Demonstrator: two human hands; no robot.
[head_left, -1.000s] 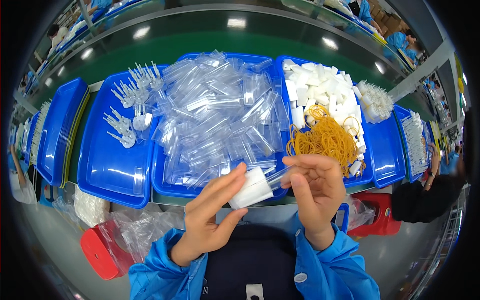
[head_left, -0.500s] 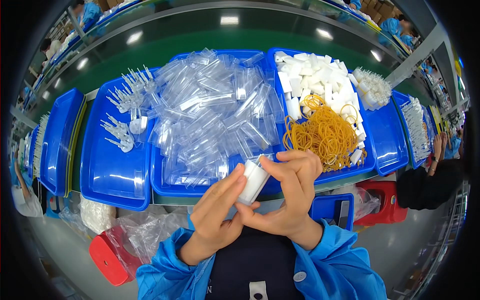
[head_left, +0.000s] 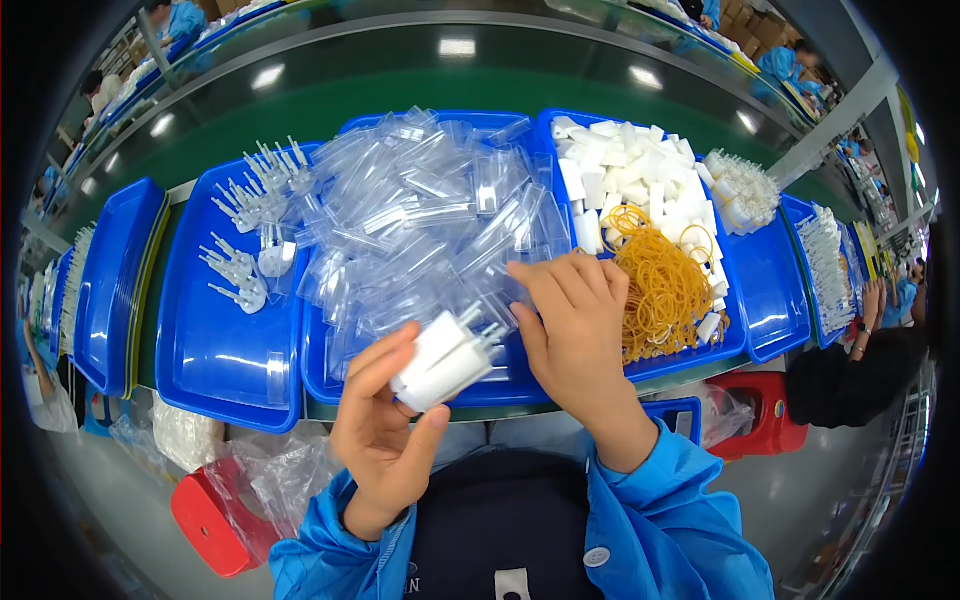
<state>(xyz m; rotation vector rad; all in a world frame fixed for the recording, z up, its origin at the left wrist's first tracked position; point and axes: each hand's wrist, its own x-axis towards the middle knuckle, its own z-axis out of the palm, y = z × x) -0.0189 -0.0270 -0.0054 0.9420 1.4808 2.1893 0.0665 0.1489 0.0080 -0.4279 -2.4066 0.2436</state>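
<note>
My left hand [head_left: 385, 440] grips a bundle of white blocks [head_left: 440, 365] between its fingers and thumb, tilted up to the right. Several pale, thin prongs [head_left: 485, 330] stick out of the bundle's far end. A large heap of clear plastic sleeves [head_left: 400, 200] fills the blue tray in the middle. Over that heap's near right side is my right hand [head_left: 575, 335], palm down, with index finger and thumb apart beside the sleeves. Just right of this hand lies a pile of amber rubber bands [head_left: 660, 290], in front of loose white blocks [head_left: 635, 160].
At the left, a blue tray [head_left: 220, 360] holds clusters of white pronged parts [head_left: 235, 270]. More pronged parts [head_left: 742, 190] lie at the right. Red stools [head_left: 215, 520] and clear bags [head_left: 290, 470] are below the bench. A green belt [head_left: 350, 80] runs behind the trays; other people work beyond.
My hands have parted. The left now holds the white bundle alone, turned so its prongs show at the right; the right let go and moved up and right over the clear sleeves.
</note>
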